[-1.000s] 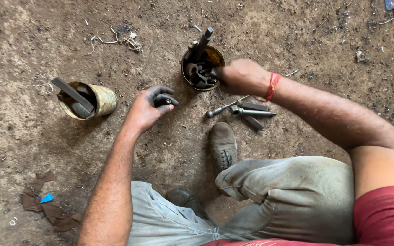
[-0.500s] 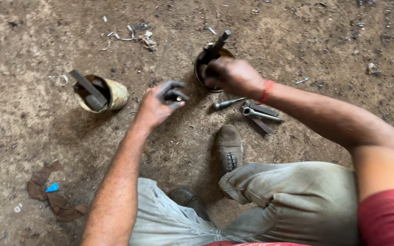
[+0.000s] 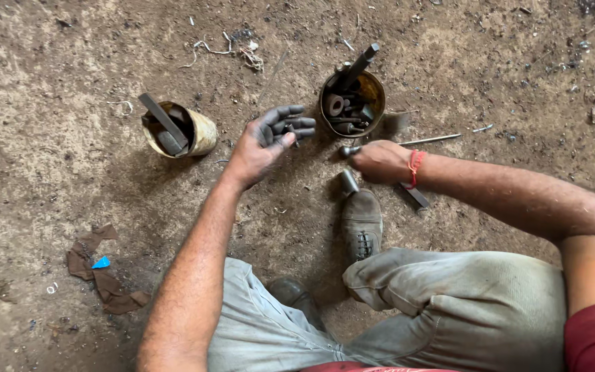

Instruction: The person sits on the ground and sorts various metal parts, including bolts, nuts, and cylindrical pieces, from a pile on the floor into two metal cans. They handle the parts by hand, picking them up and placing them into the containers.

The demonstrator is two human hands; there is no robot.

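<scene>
I sit on a dirt floor. My left hand (image 3: 270, 138) is palm up and black with grease, its fingers loosely curled around a small dark metal part (image 3: 292, 129). It hovers just left of a rusty tin can (image 3: 374, 88) packed with bolts, sockets and a long bar. My right hand (image 3: 380, 162), with a red thread on the wrist, rests low on the ground below that can. It is closed on a grey metal tool whose rounded end (image 3: 348, 150) sticks out to the left. A short metal socket (image 3: 348, 182) lies beside my shoe (image 3: 361, 224).
A yellowish tin can (image 3: 201, 134) holding flat metal bars stands at the left. A thin rod (image 3: 435, 140) and a dark bar (image 3: 416, 198) lie near my right wrist. A brown rag with a blue scrap (image 3: 98, 269) lies at the lower left. Bits of string and debris dot the dirt.
My right hand has left the rim of the tool-filled can and come down onto the tools on the ground by my shoe. My left hand kept the dark part and loosened its fingers.
</scene>
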